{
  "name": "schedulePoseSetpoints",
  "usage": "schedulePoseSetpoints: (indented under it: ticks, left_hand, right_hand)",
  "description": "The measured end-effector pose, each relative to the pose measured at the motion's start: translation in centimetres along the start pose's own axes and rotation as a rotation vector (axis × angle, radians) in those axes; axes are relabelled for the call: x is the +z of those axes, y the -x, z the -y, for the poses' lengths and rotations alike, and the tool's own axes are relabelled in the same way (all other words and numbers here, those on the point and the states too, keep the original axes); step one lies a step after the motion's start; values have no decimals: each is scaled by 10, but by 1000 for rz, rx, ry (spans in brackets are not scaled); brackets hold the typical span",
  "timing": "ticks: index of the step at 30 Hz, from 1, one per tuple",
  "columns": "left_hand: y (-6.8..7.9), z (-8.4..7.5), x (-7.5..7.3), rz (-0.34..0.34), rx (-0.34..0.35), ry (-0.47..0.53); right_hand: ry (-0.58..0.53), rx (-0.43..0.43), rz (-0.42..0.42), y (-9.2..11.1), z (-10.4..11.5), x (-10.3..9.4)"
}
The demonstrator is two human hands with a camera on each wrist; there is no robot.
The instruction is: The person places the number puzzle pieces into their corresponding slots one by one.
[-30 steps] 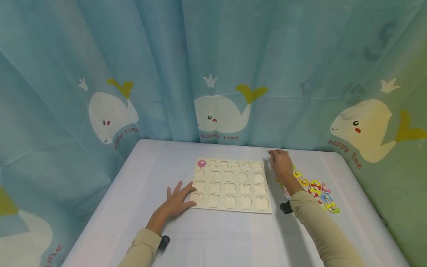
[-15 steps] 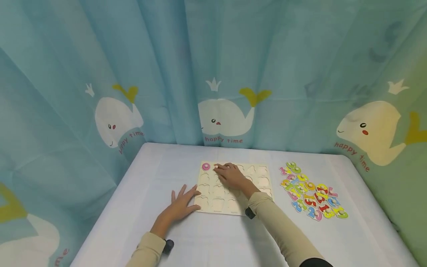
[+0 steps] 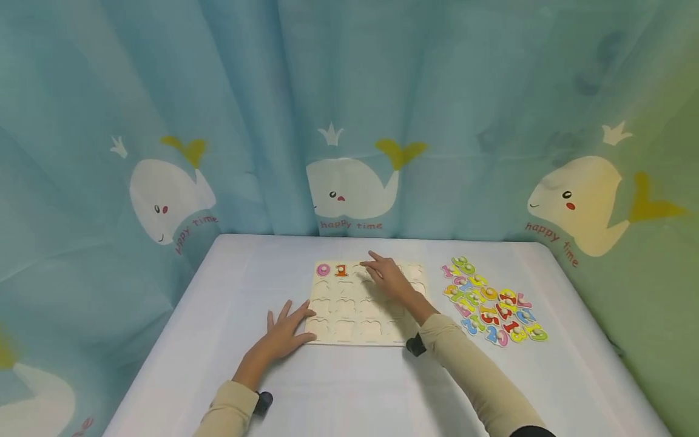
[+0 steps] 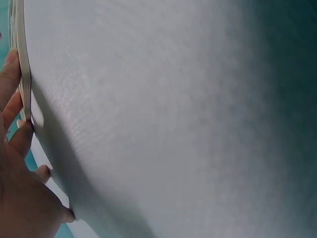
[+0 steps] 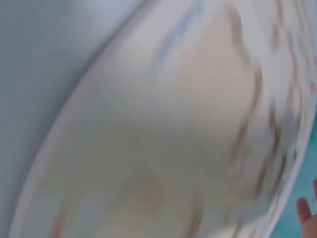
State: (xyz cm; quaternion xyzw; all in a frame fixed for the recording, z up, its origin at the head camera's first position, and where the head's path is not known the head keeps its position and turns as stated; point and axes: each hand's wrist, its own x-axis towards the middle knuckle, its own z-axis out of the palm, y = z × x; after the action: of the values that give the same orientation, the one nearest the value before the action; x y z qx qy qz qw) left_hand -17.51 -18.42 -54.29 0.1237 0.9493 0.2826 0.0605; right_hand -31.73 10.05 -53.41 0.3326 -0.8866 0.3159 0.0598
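A cream wooden puzzle board [image 3: 330, 331] with rows of shallow cut-outs lies on the table. A pink 0 piece [image 3: 323, 270] and an orange-red 1 piece [image 3: 341, 271] sit in its top row, each with a small knob. My left hand [image 3: 285, 334] rests with spread fingers at the board's left edge; in the left wrist view its fingertips [image 4: 12, 57] touch that edge. My right hand [image 3: 392, 280] is over the board's upper part, right of the 1 piece, index finger pointing out and no piece visible in it. The right wrist view is blurred, with only fingertips [image 5: 303, 210] at its edge.
Several colourful number pieces [image 3: 488, 292] with knobs lie in a loose cluster right of the board. The white-covered table [image 3: 338, 388] ends at a blue-green curtain [image 3: 246, 91] printed with whales, which also hangs at both sides.
My right hand came left from near the number pieces to the board's top row. The 1 piece is now in the second cut-out, and the hand has drawn right from it. My left hand stays put.
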Motion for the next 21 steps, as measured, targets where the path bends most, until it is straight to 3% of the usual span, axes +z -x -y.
schedulePoseSetpoints:
  ticks: [4,9,15,18,21]
  left_hand:
    - [2,6,-2,3,-13,-10]
    - [5,11,-5,38,-26,-3]
    - [2,13,-11,22,-37,23]
    - [1,11,-12,18,-25,30]
    - [3,9,-13,28,-31,36]
  right_hand:
    - [92,72,-123,20,-28,-35]
    - [176,248,-169,60,-58,-84]
    - [134,448,-115,106,-82,-143]
    - [116,542,-37,134,-94,-168]
    - [95,621,92,161,-103,-181]
